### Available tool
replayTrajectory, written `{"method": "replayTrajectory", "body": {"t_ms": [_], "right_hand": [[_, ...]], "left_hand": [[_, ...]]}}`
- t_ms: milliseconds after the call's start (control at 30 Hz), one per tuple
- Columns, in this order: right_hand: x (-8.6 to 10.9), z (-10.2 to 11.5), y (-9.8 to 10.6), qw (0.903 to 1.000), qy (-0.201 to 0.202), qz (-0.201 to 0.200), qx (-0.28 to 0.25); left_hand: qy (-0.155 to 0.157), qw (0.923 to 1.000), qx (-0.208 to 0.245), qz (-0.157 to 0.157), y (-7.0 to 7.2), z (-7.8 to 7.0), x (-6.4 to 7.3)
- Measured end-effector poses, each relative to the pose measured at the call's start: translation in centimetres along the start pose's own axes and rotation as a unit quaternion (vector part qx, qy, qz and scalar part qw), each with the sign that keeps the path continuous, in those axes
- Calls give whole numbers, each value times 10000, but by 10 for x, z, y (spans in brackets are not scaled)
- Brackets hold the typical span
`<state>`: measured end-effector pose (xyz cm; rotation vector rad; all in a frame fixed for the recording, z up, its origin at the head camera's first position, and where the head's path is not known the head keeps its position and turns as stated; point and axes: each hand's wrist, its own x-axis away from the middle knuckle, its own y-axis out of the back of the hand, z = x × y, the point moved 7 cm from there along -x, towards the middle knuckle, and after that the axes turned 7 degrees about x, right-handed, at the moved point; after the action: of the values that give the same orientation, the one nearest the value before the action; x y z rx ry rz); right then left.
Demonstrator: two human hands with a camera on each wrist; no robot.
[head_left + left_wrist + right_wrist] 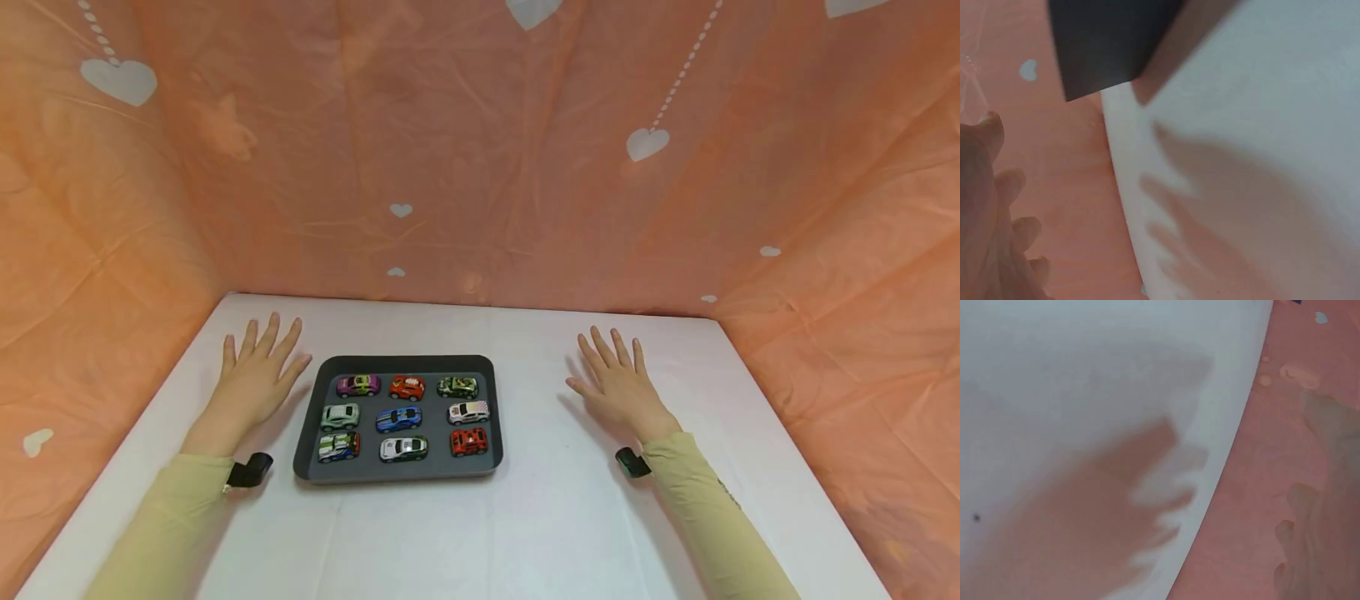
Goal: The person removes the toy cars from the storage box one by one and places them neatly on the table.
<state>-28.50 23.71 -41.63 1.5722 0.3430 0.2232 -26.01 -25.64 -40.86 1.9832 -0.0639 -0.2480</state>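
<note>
A dark grey tray (397,476) lies on the white table, with several small toy cars set in rows of three. At its back left is a purple-and-yellow car (358,385); a blue car (399,419) sits in the middle and a red car (468,442) at the front right. My left hand (251,387), fingers spread and holding nothing, is just left of the tray. Off to the tray's right, my right hand (618,387) is likewise spread and bare. Both hands cast shadows on the table, which fill much of the wrist views.
The white table (420,542) reaches back to an orange cloth (465,150) with white hearts, which also hangs at both sides. In the left wrist view, a dark corner of the tray (1104,50) shows at the top.
</note>
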Motion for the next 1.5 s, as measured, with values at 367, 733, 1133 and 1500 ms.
{"method": "replayTrajectory", "body": {"t_ms": [367, 733, 1133, 1500], "right_hand": [[-4, 17, 17, 9975, 393, -169, -564], [-5, 39, 36, 9721, 792, 133, -2203], [-16, 57, 47, 9198, 873, 149, -3822], [-26, 79, 65, 8602, 1293, -186, -4930]], "left_hand": [[-42, 9953, 863, -446, 25, -8, 0], [-186, 9828, 1668, -765, 40, -18, 5], [147, 9623, 2716, -90, 39, -22, 14], [625, 9219, 3729, 847, 18, -26, 16]]}}
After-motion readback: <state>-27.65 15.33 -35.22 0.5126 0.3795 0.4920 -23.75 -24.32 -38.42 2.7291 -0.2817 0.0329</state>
